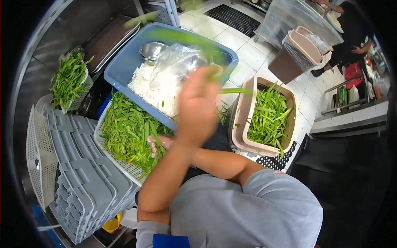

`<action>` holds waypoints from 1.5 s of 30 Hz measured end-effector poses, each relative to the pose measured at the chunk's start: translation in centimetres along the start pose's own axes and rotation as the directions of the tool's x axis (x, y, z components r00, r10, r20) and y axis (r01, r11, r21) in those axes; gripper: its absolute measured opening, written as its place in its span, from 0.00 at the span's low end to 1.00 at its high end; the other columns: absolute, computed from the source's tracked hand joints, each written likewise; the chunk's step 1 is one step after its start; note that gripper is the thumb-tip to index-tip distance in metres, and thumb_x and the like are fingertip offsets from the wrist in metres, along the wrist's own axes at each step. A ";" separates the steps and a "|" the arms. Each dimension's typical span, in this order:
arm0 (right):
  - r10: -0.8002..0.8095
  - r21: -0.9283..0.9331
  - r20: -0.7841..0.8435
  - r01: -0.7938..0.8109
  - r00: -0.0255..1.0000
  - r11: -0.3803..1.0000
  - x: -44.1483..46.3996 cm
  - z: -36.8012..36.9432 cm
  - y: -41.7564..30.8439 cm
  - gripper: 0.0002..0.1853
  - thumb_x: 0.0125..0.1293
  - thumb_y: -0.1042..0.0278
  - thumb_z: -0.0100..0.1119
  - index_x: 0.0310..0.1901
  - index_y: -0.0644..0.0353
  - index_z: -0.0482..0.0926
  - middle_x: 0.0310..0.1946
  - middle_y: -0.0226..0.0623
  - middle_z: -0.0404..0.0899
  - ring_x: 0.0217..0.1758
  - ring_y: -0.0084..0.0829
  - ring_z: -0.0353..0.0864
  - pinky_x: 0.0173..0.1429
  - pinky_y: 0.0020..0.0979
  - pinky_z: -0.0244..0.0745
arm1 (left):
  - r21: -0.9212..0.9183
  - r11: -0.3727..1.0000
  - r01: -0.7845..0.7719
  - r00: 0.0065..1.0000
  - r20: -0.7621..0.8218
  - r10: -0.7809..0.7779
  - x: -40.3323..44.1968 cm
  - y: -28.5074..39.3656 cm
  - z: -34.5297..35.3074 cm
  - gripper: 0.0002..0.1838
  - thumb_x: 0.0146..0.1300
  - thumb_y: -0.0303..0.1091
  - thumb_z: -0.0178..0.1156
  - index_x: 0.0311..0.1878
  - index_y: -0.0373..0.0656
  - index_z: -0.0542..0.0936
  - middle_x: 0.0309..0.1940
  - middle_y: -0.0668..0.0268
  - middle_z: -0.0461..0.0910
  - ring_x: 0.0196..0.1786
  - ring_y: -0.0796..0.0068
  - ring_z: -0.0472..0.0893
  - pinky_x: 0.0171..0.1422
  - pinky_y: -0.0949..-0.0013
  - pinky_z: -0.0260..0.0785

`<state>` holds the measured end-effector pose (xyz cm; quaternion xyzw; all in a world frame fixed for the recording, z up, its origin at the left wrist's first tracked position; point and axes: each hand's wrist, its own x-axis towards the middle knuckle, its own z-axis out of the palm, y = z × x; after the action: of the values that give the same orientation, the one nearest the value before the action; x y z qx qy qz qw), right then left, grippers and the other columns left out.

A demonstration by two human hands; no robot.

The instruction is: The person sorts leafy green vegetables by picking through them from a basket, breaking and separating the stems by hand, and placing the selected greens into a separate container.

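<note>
My left hand (200, 103) is raised over the blue tub (124, 87), smeared by motion. Its fingers are closed round leafy green stalks, which streak in a blur above it; one stem (235, 90) sticks out to the right. Crossing beneath the left forearm, my right arm reaches to the white perforated basket (136, 170) heaped with long leafy greens (124, 128). There my right hand (159, 144) is partly hidden among the leaves, its fingers curled on some stalks. White rice-like grains (153, 89), a clear plastic bag (175, 62) and a metal bowl (152, 51) lie in the blue tub.
A beige bin (292, 118) on my right holds cut greens. Stacked grey crates (89, 165) and a smaller basket of greens (68, 80) stand at left. Beyond are a brown lined bin (289, 62), a black floor mat (232, 20) and another person (353, 33).
</note>
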<state>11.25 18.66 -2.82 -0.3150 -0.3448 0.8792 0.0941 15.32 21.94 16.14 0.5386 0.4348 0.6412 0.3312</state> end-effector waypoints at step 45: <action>-0.244 0.097 0.192 0.229 0.950 0.969 -8.0 -5.6 -7.8 0.23 0.58 0.53 0.63 0.43 0.67 0.73 0.18 0.23 0.63 0.16 0.16 0.62 0.18 0.20 0.56 | 0.698 0.424 0.577 0.810 -0.554 -0.192 -23.4 -6.5 -26.3 0.09 0.59 0.24 0.57 0.43 0.36 0.78 0.39 0.54 0.79 0.44 0.56 0.78 0.49 0.63 0.70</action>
<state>20.60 24.47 3.18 -0.1765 -0.3553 0.9011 0.1748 -6.01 -1.64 -0.34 0.3714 0.8584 0.3458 0.0751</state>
